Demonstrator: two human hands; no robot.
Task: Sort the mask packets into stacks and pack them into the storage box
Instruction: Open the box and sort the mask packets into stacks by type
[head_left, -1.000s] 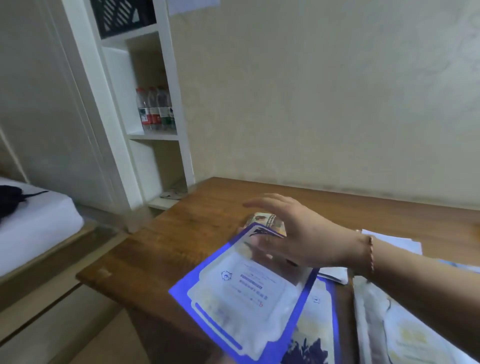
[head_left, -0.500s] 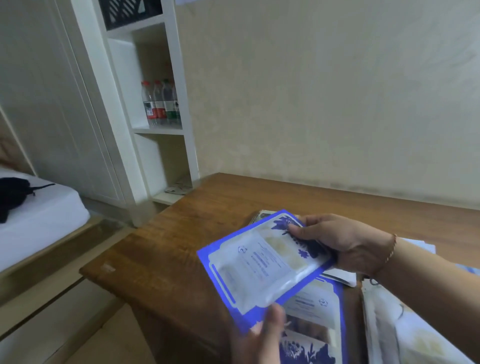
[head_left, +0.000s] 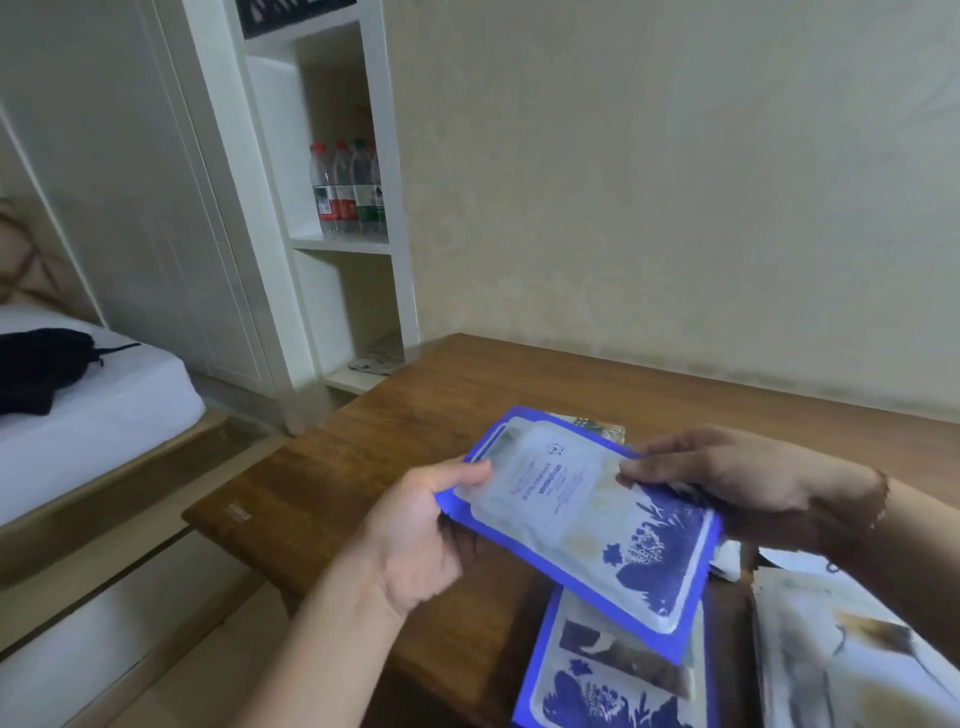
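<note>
Over desk (head_left: 519, 395), both hands grip blue pkt (head_left: 587, 525)

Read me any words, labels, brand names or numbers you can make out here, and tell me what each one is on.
No text here is legible.
Blue mask packet held in both hands: a small logo and printed lines, too blurred to read.
Blue packet lying on the table beneath it: only pictures show, no readable words.
Bottles on the white shelf: red and green labels, too small to read.
</note>
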